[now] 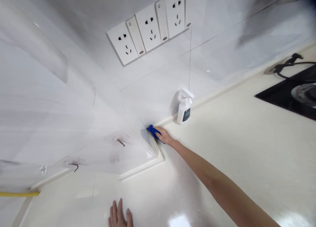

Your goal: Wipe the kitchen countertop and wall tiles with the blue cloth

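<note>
My right hand (165, 135) reaches far across the cream countertop (234, 138) and presses a blue cloth (153, 131) into the corner where the counter meets the white tiled wall (74, 88). Its fingers are closed on the cloth. My left hand (119, 215) lies flat on the counter at the bottom edge, fingers stretched out, holding nothing. A white spray bottle (184, 107) stands upright against the wall, just right of the cloth.
A row of white wall sockets and switches (149, 31) sits high on the tiles. A black hob (293, 92) with a metal pan edge lies at the far right. A yellow strip (18, 194) shows at the left edge.
</note>
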{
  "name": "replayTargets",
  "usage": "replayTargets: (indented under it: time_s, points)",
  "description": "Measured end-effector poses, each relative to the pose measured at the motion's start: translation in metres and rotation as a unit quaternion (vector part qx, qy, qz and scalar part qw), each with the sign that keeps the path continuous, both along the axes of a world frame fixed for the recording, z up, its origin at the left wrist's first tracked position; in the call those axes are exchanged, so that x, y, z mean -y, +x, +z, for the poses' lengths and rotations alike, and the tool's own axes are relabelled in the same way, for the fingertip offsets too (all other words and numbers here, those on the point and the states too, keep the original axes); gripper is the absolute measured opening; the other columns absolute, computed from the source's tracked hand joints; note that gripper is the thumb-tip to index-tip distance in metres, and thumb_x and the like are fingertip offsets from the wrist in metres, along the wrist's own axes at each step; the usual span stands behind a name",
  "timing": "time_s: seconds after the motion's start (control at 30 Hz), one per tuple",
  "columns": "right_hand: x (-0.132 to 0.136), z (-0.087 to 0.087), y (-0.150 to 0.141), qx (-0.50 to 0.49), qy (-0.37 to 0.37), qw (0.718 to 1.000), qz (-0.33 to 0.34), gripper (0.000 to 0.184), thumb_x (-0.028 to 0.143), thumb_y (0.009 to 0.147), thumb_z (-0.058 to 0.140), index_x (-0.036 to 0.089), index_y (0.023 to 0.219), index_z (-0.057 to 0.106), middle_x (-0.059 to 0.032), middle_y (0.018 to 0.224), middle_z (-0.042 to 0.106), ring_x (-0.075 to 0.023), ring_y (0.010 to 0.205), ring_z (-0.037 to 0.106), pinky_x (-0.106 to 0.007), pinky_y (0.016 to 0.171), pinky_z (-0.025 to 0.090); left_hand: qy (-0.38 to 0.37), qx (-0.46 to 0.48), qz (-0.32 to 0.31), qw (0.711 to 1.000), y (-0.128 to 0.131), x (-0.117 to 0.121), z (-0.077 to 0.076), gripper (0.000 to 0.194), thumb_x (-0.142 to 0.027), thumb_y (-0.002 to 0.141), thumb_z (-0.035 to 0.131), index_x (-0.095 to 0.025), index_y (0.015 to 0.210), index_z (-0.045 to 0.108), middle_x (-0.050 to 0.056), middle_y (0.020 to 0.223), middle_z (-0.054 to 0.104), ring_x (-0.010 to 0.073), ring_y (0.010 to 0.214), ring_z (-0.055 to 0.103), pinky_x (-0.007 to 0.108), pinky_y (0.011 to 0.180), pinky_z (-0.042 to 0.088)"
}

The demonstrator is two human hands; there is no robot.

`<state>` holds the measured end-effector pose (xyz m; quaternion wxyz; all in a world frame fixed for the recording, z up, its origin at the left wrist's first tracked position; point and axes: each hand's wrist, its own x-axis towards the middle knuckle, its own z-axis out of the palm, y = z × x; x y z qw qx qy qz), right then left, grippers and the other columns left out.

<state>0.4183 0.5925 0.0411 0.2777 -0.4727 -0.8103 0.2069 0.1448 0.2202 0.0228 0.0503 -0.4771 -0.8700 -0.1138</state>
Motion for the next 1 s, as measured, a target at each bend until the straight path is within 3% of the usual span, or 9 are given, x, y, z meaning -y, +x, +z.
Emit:
replayTargets:
  time_s: [0.13, 0.37, 0.53, 0.73, 0.87, 1.0]
  points:
    - [0.020, 0.000, 0.007, -0.011, 0.002, 0.999, 0.043, 0.058, 0.018, 0.088, 0.039, 0.022, 0.145, 0.046, -0.0105, 0.133, 0.054, -0.0236, 0.113, 0.053, -0.038, 0.098, 0.046, -0.010, 0.016, 0.002, 1.000, 0.000, 0.000, 0.002, 0.055, -0.046, 0.096, 0.032, -0.025, 0.145, 0.046, 0.007, 0.160, 0.035, 0.0246, 0.149, 0.026, 0.049, 0.122, 0.025]
    - [0.111, -0.002, 0.033, -0.003, 0.016, 0.998, 0.059, 0.055, 0.015, 0.087, 0.039, 0.018, 0.141, 0.049, -0.0148, 0.132, 0.051, -0.0247, 0.110, 0.053, -0.039, 0.096, 0.049, -0.023, 0.024, 0.008, 0.999, 0.000, 0.001, 0.002, 0.055, -0.044, 0.094, 0.035, -0.026, 0.146, 0.045, 0.006, 0.162, 0.032, 0.0246, 0.150, 0.024, 0.049, 0.123, 0.022]
    - [0.163, -0.009, 0.041, 0.013, 0.103, 0.994, 0.044, 0.057, 0.009, 0.085, 0.042, 0.021, 0.140, 0.049, -0.0137, 0.134, 0.051, -0.0259, 0.110, 0.051, -0.041, 0.093, 0.048, -0.021, 0.005, 0.002, 1.000, -0.004, 0.004, -0.007, 0.056, -0.044, 0.095, 0.033, -0.026, 0.146, 0.044, 0.006, 0.162, 0.032, 0.0248, 0.150, 0.023, 0.050, 0.123, 0.023]
    - [0.186, -0.025, 0.015, 0.109, 0.208, 0.972, -0.003, 0.058, 0.005, 0.088, 0.038, 0.021, 0.143, 0.048, -0.0128, 0.136, 0.055, -0.0294, 0.107, 0.050, -0.047, 0.089, 0.044, -0.022, 0.007, 0.002, 1.000, 0.000, 0.004, -0.004, 0.055, -0.041, 0.093, 0.037, -0.024, 0.145, 0.047, 0.007, 0.160, 0.034, 0.0258, 0.150, 0.023, 0.051, 0.122, 0.023]
    - [0.194, -0.030, -0.010, 0.160, 0.204, 0.965, -0.035, 0.061, 0.005, 0.087, 0.037, 0.017, 0.146, 0.045, -0.0158, 0.136, 0.056, -0.0321, 0.104, 0.051, -0.048, 0.083, 0.044, -0.028, 0.016, 0.002, 0.999, 0.004, 0.005, 0.000, 0.055, -0.040, 0.094, 0.036, -0.023, 0.145, 0.047, 0.008, 0.161, 0.033, 0.0269, 0.151, 0.022, 0.052, 0.122, 0.023]
    - [0.206, -0.022, -0.058, 0.156, 0.179, 0.971, 0.029, 0.063, 0.004, 0.086, 0.035, 0.015, 0.147, 0.043, -0.0166, 0.137, 0.056, -0.0309, 0.101, 0.052, -0.048, 0.084, 0.045, -0.020, 0.010, -0.003, 1.000, 0.005, 0.007, -0.003, 0.054, -0.039, 0.094, 0.037, -0.022, 0.144, 0.048, 0.009, 0.160, 0.034, 0.0278, 0.150, 0.023, 0.052, 0.122, 0.024]
